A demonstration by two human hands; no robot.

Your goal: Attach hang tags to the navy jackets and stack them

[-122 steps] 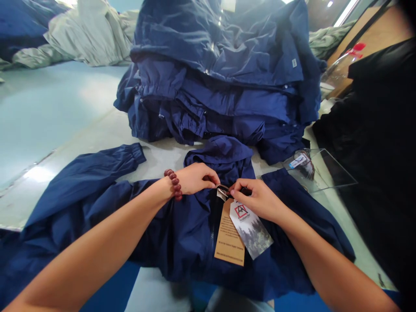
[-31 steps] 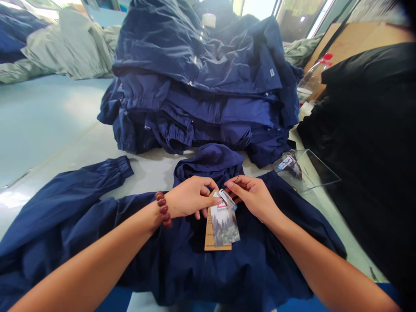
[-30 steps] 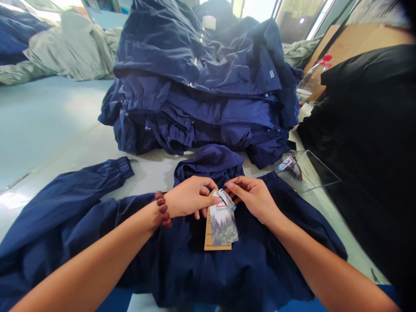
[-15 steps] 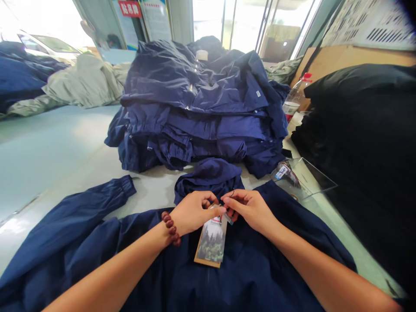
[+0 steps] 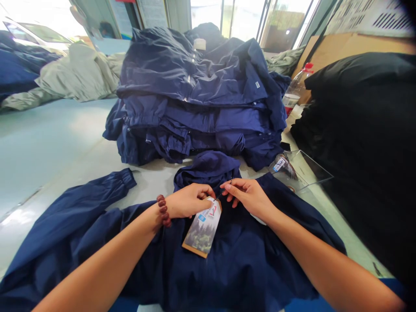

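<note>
A navy hooded jacket (image 5: 201,281) lies spread on the table below both hands, its hood (image 5: 208,167) at the far end. My left hand (image 5: 190,200), with a bead bracelet (image 5: 163,211) on its wrist, pinches the top of a hang tag (image 5: 202,229) printed with a forest picture. A small white and blue label shows against the tag's upper part. From the tag's top a thin dark string (image 5: 219,196) runs to my right hand (image 5: 245,195), whose thumb and forefinger are closed on it. The tag hangs tilted over the jacket's chest.
A tall stack of navy jackets (image 5: 195,117) stands behind the hood. To its right are a bottle (image 5: 294,89), a clear tray (image 5: 308,169) holding tags and strings, and a black pile of garments (image 5: 360,130). Grey garments (image 5: 78,73) lie at the far left of the table (image 5: 65,134).
The tag has swung lower left and tilted, with the white and blue label now lying against it. My hands have drawn slightly apart, and the string between them now shows.
</note>
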